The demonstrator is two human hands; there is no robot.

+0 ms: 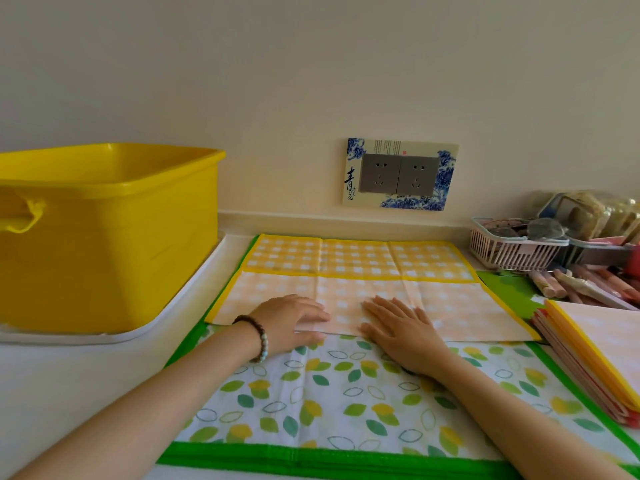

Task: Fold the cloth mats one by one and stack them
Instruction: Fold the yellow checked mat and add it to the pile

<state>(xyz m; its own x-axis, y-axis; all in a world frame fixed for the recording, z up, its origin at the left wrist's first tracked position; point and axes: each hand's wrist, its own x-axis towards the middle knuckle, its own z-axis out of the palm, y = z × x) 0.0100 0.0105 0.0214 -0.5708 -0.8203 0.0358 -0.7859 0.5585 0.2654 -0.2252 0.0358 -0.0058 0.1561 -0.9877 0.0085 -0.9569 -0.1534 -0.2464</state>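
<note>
A leaf mat (346, 403) with a green border lies spread flat on the white worktop (69, 375), nearest the camera. On it lies a yellow check mat (433, 299), its near half folded over. Both hands press flat on that fold, fingers spread, gripping nothing: left hand (291, 320), right hand (401, 330). Folded mats (595, 351) sit stacked at right. Farther left stands a yellow tub (104, 237); far right, a basket (512, 247), contents probably odds and ends.
</note>
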